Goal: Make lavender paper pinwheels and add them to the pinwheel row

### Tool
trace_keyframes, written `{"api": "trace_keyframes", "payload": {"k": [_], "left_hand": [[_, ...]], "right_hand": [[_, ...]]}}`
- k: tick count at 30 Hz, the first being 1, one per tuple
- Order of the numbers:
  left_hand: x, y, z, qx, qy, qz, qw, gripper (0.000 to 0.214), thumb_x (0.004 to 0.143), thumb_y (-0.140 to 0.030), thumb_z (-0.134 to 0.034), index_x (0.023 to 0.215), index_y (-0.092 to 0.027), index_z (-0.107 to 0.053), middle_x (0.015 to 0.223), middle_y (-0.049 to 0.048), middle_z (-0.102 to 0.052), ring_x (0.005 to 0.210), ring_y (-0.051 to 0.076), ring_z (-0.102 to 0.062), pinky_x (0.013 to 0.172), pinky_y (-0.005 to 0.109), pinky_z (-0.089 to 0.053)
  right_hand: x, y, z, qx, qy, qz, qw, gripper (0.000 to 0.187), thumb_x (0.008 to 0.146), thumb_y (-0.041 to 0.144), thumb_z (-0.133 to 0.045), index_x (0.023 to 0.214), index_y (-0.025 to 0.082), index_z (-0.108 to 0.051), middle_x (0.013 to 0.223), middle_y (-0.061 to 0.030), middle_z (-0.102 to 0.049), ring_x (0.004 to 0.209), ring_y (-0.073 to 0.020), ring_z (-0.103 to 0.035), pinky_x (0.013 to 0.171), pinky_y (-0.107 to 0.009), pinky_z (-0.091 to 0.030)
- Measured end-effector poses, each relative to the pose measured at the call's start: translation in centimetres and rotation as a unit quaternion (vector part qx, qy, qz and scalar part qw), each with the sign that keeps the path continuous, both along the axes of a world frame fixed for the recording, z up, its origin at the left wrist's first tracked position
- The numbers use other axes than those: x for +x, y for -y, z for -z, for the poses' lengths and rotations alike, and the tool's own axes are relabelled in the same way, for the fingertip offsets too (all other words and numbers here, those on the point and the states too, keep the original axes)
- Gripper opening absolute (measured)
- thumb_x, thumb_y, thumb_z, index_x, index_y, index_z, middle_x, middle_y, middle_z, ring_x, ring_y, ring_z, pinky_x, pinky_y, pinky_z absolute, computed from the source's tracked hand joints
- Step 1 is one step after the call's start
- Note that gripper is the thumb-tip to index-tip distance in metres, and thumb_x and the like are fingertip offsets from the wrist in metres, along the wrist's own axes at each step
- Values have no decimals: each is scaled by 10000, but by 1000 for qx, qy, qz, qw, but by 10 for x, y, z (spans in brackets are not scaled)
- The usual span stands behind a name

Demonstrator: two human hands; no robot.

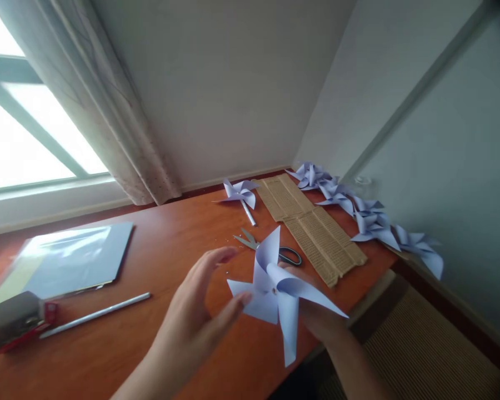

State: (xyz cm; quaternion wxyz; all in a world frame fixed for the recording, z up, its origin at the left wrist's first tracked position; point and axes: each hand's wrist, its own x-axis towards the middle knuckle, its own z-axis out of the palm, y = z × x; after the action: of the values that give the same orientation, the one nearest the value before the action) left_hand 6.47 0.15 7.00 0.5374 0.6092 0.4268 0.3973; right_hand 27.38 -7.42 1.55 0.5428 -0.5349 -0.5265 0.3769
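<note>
A pale blue-white paper pinwheel (289, 314) is held up above the near edge of the table, its blades facing me and a small pin at its centre. Behind it, my right hand (316, 319) supports it; the blades hide most of the fingers. My left hand (204, 300) is open at the pinwheel's left side, thumb and fingers spread apart, the thumb tip close to or touching a left blade. Just beyond the pinwheel lie scissors (250, 240) with black handles, blades apart, partly covered by it.
Another pinwheel (238, 193) on a silvery stick lies farther back. Corrugated brown cardboard (320, 239) sits right of centre, with several pinwheels (373, 222) along the right edge. At left are plastic-covered paper sheets (79, 250), a silvery stick (95, 315) and a small open box (14, 325).
</note>
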Motion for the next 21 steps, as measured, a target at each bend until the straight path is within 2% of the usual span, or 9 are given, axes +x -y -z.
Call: {"api": "trace_keyframes", "payload": {"k": [1, 3, 6, 7, 9, 12, 17, 21], "left_hand": [[14, -2, -1, -27, 8, 58, 998, 627, 592, -215, -930, 1190, -278, -750, 1237, 93, -706, 1212, 328, -592, 1072, 344, -435], [41, -4, 4, -104, 14, 184, 977, 667, 648, -250, -908, 1276, -272, -684, 1179, 97, -726, 1108, 308, -646, 948, 354, -502], [74, -2, 17, -230, 64, 331, 913, 536, 736, -329, -849, 1230, -218, -672, 1106, 112, -741, 980, 272, -674, 814, 328, -523], [80, -1, 20, -251, 73, 357, 897, 484, 752, -347, -835, 1189, -203, -686, 1112, 117, -740, 972, 265, -672, 805, 322, -520], [88, 1, 25, -264, 72, 373, 887, 392, 774, -366, -816, 1105, -183, -712, 1112, 120, -740, 955, 253, -668, 798, 314, -514], [86, 0, 28, -255, 39, 352, 900, 329, 789, -368, -808, 1045, -176, -728, 1038, 102, -751, 893, 242, -669, 784, 323, -514], [69, -3, 29, -176, -28, 333, 926, 358, 739, -325, -858, 1052, -195, -745, 1048, 78, -750, 1023, 277, -657, 931, 367, -499], [66, -1, 30, -232, 27, 317, 919, 373, 710, -294, -875, 1034, -204, -712, 969, 56, -741, 891, 227, -668, 782, 303, -530]], "right_hand": [[7, 5, -1, -5, -16, -11, 1000, 354, 873, 596, -662, 827, 248, -711, 867, -65, -698, 760, -238, -655, 626, -337, -563], [21, 16, -7, -30, -65, -31, 997, 344, 837, 596, -707, 872, 254, -715, 919, -59, -691, 832, -249, -665, 674, -343, -565], [39, 32, -19, -46, -59, -18, 997, 305, 865, 555, -696, 890, 252, -710, 924, -64, -686, 876, -259, -666, 691, -339, -548], [44, 36, -22, -54, -48, -15, 997, 291, 887, 534, -676, 867, 245, -703, 915, -68, -681, 878, -259, -660, 694, -338, -540], [51, 41, -24, -59, -42, -11, 997, 263, 910, 492, -660, 838, 240, -687, 901, -60, -667, 866, -248, -643, 711, -338, -527], [53, 41, -19, -62, -54, -22, 996, 208, 922, 431, -662, 845, 238, -679, 902, -36, -641, 850, -216, -621, 757, -326, -513], [43, 30, -14, -76, -97, -71, 990, 243, 906, 453, -685, 850, 216, -689, 893, -30, -620, 825, -187, -585, 740, -299, -494], [42, 27, -12, -84, -114, -100, 985, 283, 910, 480, -678, 871, 200, -688, 885, -18, -591, 836, -170, -552, 771, -286, -467]]}}
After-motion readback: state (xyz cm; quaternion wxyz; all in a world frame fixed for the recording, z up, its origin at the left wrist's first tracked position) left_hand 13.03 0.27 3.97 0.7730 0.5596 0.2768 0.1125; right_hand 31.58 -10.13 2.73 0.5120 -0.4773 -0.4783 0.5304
